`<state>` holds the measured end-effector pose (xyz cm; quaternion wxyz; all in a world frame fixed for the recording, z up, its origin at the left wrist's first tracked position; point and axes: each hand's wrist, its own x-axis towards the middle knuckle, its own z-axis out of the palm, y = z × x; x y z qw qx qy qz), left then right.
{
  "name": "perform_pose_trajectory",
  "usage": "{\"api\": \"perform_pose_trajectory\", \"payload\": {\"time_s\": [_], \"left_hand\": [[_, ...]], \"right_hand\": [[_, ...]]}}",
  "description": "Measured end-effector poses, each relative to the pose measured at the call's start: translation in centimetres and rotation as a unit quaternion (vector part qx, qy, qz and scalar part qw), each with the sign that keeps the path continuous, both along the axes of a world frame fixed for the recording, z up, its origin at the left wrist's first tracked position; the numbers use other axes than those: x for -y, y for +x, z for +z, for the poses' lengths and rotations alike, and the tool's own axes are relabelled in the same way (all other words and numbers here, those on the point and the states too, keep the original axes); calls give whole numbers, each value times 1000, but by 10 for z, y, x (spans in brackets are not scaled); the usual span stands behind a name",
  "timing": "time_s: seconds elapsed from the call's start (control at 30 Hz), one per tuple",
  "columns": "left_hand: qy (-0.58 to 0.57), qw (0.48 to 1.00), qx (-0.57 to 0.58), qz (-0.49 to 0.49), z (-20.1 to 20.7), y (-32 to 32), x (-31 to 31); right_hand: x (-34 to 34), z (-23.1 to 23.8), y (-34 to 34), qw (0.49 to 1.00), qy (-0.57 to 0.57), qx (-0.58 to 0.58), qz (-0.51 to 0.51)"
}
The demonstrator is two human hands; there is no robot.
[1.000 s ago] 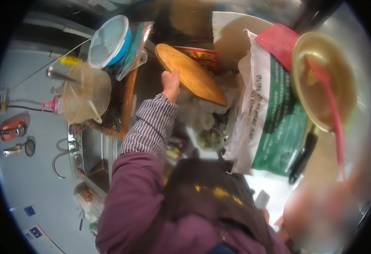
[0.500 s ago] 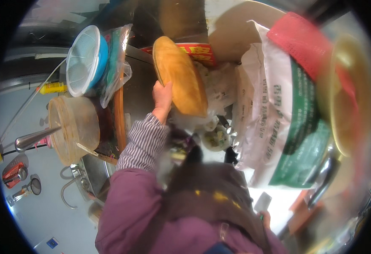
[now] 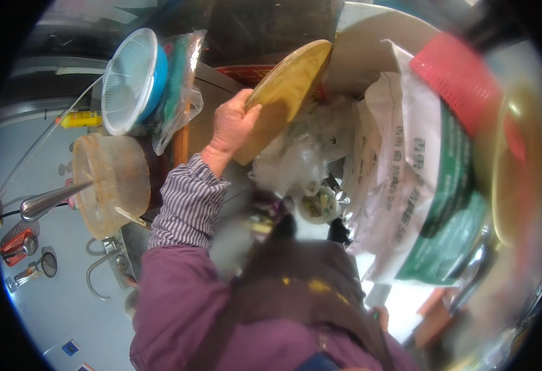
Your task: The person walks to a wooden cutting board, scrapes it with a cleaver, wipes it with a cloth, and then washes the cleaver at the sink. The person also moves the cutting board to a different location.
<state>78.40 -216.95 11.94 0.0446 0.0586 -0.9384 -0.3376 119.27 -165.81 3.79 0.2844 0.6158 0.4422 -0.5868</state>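
Observation:
My left hand (image 3: 232, 123) grips the near-left edge of a round wooden board (image 3: 292, 83), which is tilted up on its edge; its thumb lies along the board and the other fingers are mostly hidden. Beyond the board's lower end lie crumpled clear plastic bags (image 3: 296, 157). At the lower right only a small part of my right hand (image 3: 382, 317) shows beside my body. It is closed, and a grey rectangular cleaver blade (image 3: 377, 294) sticks out from it.
On the left stand a blue-and-white colander (image 3: 130, 80) and a cloudy plastic tub (image 3: 119, 182) with a metal-handled tool. To the right are a white-and-green sack (image 3: 416, 179), a red perforated basket (image 3: 456, 77) and a blurred brass-coloured pan (image 3: 521, 167). A small container (image 3: 318, 207) sits below the bags.
The wooden board has swung from showing its broad face to a steeper slant, its upper end now farther right. My left wrist has turned. The right hand stays low with the cleaver.

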Motion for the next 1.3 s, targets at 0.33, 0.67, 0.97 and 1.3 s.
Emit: {"api": "perform_pose_trajectory", "payload": {"time_s": [0.33,0.67,0.97,1.3], "left_hand": [[-77,995,-62,-14,34,48,-6],[-45,996,-11,-73,27,33,-23],[-161,953,-106,-235,-13,-51,-15],[-306,913,-96,-251,-98,-118,46]], "right_hand": [[-10,-19,17,1000,21,2,20],[-11,-7,-14,1000,-12,-13,-14],[-7,-15,2,998,-9,37,-43],[0,-44,-7,997,21,56,-55]]}}
